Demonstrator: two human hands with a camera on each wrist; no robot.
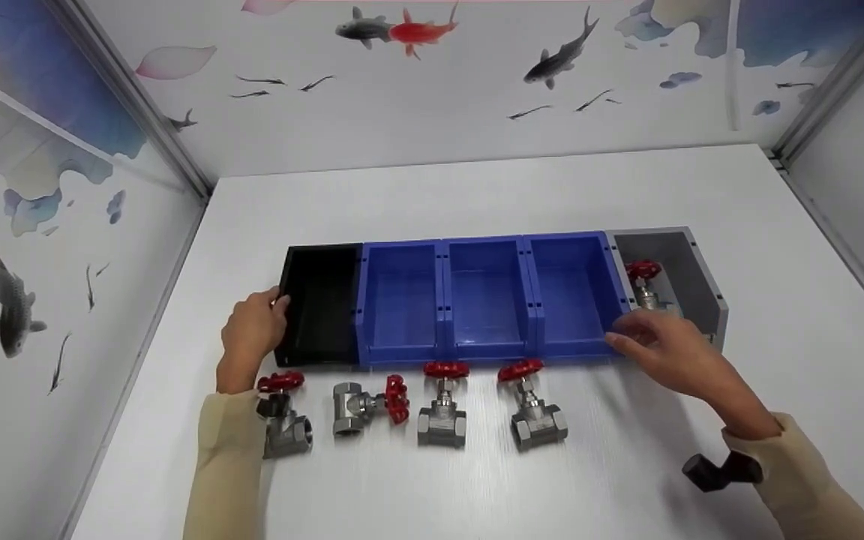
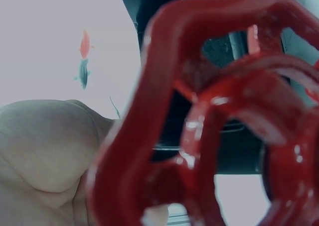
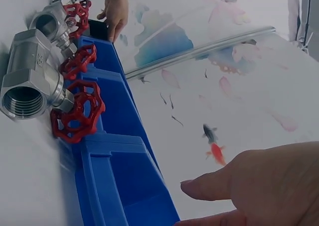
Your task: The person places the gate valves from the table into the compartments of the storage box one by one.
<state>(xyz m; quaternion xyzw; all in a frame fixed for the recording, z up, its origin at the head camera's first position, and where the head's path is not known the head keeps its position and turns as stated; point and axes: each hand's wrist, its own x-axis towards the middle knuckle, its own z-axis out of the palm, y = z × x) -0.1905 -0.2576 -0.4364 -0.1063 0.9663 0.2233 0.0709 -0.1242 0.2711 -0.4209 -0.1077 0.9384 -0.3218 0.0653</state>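
Note:
My left hand (image 1: 252,326) is at the left wall of a black bin (image 1: 319,307), its fingertips right at the rim. My right hand (image 1: 668,349) hovers by the front corner where a blue bin (image 1: 574,300) meets a grey bin (image 1: 702,289); thumb and fingers are apart with nothing between them. A valve with a red handwheel (image 1: 643,270) sits in the grey bin, partly hidden by that hand. Close under my left wrist stands another valve (image 1: 286,435), its red handwheel (image 2: 164,86) filling much of the left wrist view.
Two more blue bins (image 1: 402,300) complete the joined row. In front of it, three further valves lie on the white table (image 1: 477,495): one on its side (image 1: 349,409), one in the middle (image 1: 443,424), one to the right (image 1: 538,426). Printed panels (image 1: 439,112) enclose the table.

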